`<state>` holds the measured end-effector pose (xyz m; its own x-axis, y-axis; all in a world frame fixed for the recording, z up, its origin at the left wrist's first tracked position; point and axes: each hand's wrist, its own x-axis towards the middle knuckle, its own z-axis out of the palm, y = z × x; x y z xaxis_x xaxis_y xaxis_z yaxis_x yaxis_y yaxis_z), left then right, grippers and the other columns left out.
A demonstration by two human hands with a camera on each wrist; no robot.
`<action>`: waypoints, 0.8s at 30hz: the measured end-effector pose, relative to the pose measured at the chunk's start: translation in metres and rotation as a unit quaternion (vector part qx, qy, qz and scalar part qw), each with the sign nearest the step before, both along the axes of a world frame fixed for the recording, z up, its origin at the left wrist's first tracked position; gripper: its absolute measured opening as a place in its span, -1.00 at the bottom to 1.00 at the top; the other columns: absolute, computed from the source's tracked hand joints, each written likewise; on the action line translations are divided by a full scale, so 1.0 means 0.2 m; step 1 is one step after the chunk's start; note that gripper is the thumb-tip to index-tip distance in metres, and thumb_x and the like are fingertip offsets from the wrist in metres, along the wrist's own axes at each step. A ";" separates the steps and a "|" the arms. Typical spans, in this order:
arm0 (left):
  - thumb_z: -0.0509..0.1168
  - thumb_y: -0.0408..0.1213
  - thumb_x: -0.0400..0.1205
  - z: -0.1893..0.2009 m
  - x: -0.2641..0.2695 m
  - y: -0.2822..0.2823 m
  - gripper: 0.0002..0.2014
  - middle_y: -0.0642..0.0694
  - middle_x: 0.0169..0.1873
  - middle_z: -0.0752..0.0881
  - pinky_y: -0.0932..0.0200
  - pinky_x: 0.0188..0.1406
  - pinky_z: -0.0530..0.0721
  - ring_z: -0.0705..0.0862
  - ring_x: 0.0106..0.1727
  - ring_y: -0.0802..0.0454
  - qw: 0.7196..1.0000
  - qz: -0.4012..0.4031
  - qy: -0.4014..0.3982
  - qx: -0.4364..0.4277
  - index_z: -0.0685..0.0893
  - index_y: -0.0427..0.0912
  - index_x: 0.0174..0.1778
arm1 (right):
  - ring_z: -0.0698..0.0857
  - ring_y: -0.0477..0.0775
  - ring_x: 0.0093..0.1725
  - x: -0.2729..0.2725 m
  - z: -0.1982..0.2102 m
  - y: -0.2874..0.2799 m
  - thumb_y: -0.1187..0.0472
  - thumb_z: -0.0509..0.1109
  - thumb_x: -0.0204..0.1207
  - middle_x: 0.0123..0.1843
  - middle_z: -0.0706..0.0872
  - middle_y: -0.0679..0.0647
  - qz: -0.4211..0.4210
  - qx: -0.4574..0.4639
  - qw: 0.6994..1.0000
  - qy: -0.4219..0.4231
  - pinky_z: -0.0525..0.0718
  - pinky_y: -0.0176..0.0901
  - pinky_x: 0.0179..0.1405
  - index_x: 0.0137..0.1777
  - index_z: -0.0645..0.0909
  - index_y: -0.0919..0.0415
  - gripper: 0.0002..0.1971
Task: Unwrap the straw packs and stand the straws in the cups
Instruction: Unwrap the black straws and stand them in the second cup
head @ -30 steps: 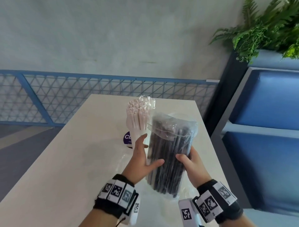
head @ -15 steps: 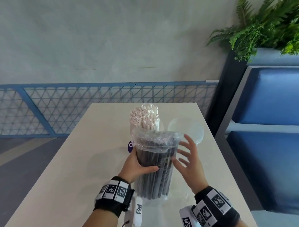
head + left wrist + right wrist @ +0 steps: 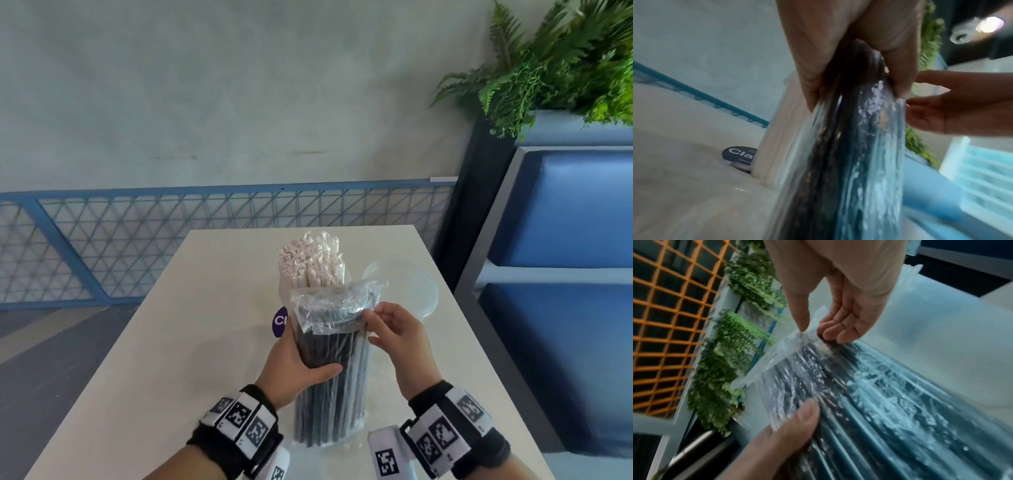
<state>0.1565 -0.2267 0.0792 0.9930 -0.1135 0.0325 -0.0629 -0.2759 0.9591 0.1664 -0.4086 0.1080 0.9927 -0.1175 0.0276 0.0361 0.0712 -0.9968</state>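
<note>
A pack of black straws (image 3: 332, 377) in clear wrap stands upright on the white table (image 3: 171, 359). My left hand (image 3: 301, 363) grips it around the middle, thumb across the front. My right hand (image 3: 373, 325) is at the pack's top right, where thumb and fingers pinch the loose clear wrap flap (image 3: 329, 308). The right wrist view shows that pinch (image 3: 816, 332) on the flap (image 3: 777, 360). Behind the pack, a bundle of white paper-wrapped straws (image 3: 308, 263) stands upright; what holds it is hidden. An empty clear cup (image 3: 421, 291) sits to the right.
A round purple label (image 3: 280, 322) lies beside the white straws. The table's right edge runs close to a blue bench (image 3: 565, 308). A green plant (image 3: 565, 68) hangs above it. Blue mesh railing (image 3: 137, 246) runs behind the table.
The black straw pack has come down from the air and now stands upright nearer me. My right hand left the pack's side and moved up to pinch the wrap at the top.
</note>
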 end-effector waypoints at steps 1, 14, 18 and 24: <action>0.63 -0.28 0.27 0.00 -0.01 0.00 -0.23 0.26 0.13 0.66 0.36 0.14 0.64 0.65 0.14 0.41 1.000 -0.005 -0.002 0.001 0.35 0.27 0.25 | 0.69 0.02 -0.16 0.00 0.01 0.00 0.25 0.44 0.48 -0.20 0.72 0.16 0.013 0.004 1.000 0.008 0.70 -0.24 -0.20 -0.02 0.62 0.35 -0.83; 0.61 -0.02 0.09 -0.06 0.03 0.04 -0.21 0.12 0.12 0.71 -0.02 0.30 0.63 0.68 0.19 0.20 1.000 0.009 0.018 -0.021 0.43 0.15 0.24 | 0.79 0.08 -0.17 -0.04 0.17 0.03 0.33 0.27 0.58 -0.23 0.82 0.15 0.078 0.099 0.991 -0.032 0.77 -0.18 -0.12 -0.01 0.32 0.18 -0.85; 0.60 -0.02 0.11 -0.05 0.02 0.04 -0.26 0.14 0.12 0.70 0.01 0.29 0.63 0.67 0.18 0.23 1.000 -0.002 0.010 -0.012 0.44 0.16 0.19 | 0.76 -0.02 0.08 -0.02 0.26 0.01 0.40 0.28 0.56 0.00 0.83 0.14 0.101 0.029 0.988 -0.113 0.67 -0.27 0.09 -0.06 0.33 0.24 -0.85; 0.62 -0.10 0.17 -0.05 -0.01 0.03 -0.25 0.20 0.15 0.69 0.20 0.26 0.60 0.65 0.21 0.30 0.999 -0.023 -0.005 -0.022 0.42 0.21 0.23 | 0.64 -0.27 -0.10 0.03 0.34 -0.01 0.21 0.30 0.59 0.10 0.73 -0.13 0.105 -0.442 0.865 -0.214 0.38 -0.56 -0.04 0.14 0.61 0.07 -0.83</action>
<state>0.1543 -0.2214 0.0696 0.9865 -0.1565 0.0474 -0.0831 -0.2298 0.9697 0.1716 -0.4097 0.1765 0.8663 0.3183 0.3849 0.4937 -0.6620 -0.5639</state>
